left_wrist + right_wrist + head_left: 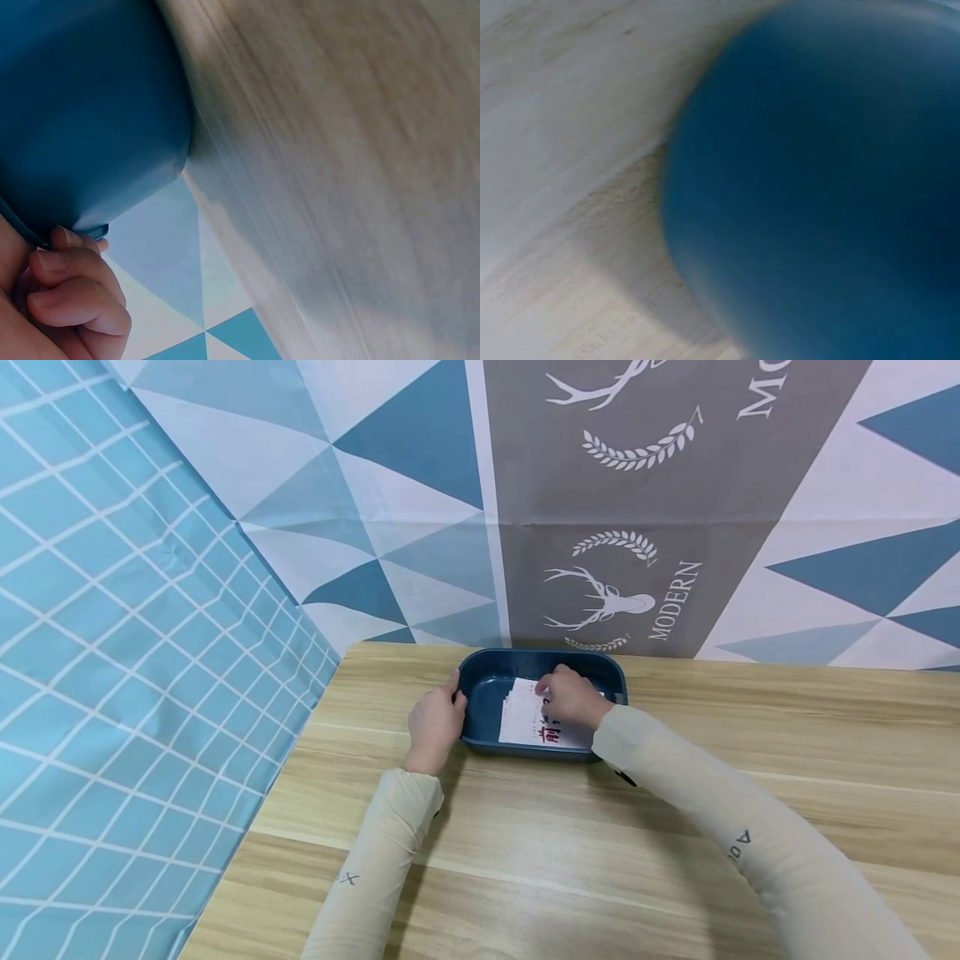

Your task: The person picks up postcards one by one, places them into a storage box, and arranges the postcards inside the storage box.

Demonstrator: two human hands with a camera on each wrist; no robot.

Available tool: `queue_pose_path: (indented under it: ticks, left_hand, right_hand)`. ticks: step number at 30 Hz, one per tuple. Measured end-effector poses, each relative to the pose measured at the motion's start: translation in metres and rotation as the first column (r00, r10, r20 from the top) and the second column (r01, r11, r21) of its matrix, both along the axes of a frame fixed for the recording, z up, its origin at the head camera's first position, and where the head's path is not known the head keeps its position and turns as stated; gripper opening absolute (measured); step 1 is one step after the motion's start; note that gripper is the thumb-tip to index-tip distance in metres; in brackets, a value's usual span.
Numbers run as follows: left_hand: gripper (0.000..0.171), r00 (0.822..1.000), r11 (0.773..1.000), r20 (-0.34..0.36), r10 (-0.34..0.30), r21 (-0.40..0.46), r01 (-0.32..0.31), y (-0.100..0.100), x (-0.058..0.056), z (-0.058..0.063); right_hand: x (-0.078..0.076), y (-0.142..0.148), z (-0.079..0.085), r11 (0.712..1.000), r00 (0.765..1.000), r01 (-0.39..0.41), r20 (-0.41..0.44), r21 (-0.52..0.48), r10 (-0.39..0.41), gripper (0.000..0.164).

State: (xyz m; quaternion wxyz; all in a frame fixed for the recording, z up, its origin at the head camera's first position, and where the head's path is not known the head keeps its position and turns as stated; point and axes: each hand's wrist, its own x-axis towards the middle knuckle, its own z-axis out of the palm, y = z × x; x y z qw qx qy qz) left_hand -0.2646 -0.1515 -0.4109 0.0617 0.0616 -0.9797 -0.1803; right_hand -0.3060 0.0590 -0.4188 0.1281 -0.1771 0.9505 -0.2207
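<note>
A dark blue oblong basin (480, 742) stands on the wooden table, near its back edge. My left hand (437, 718) grips the basin's left rim; in the left wrist view its curled fingers (79, 304) are at the rim, beside the outer wall. Inside the basin lie white paper sheets (517, 718) with red and dark printed characters, their edges overlapping. Over the sheets, my right hand (573, 696) reaches in from the right, its fingers curled and the tips pinching at the paper. The right wrist view has only the basin's outer wall (810, 195), with that hand out of sight.
The pale wooden table (525, 860) extends in front of the basin and to both sides. Right behind the basin rises a patterned backdrop (600, 527) with deer and triangles. A blue gridded sheet (135, 652) borders the table on the left.
</note>
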Motion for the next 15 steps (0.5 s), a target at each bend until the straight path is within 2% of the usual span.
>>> queue_pose_path:
  ticks: [7, 15]
  left_hand:
    - [0.043, 1.000, 1.000, 0.008, -0.006, 0.003, 0.006, 0.003, 0.000, 0.003]
    - [0.043, 1.000, 1.000, 0.016, -0.002, 0.012, 0.002, 0.001, 0.001, 0.001]
  right_hand:
    - [0.006, 0.009, 0.004, 1.000, 0.999, -0.006, -0.041, -0.030, 0.005, 0.031]
    - [0.021, 0.022, 0.028, 0.987, 0.999, -0.003, -0.052, -0.161, -0.006, 0.032]
